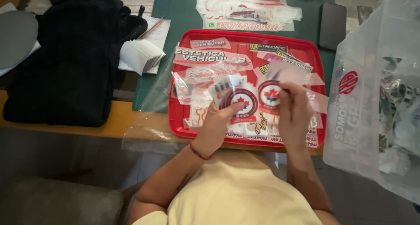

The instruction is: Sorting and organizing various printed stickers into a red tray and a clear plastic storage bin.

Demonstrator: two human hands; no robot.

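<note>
**Separating round decals over the tray**

The work took place over a red plastic tray (316, 54) that sat on a green mat (175, 10) on the table (109, 122); loose decal sheets covered the tray floor. A large clear plastic bin (372, 120) stood at the right, a dark cloth bundle (65, 58) lay at the far left, and a dark phone (332, 26) lay beyond the tray.

Procedure, as judged from the grip: each decal was best held by its edge only, kept flat and low over the tray so that a dropped piece would land inside it.

The left hand (218, 124) was closed around a round decal (239, 103), thumb pressed on its face. The right hand (294, 109) pinched a second round decal (270, 95) with its clear film (284, 72) between thumb and fingers.

Both decals were white discs with a dark maroon ring and a red leaf emblem at the centre, held side by side just above the tray's middle.
</note>
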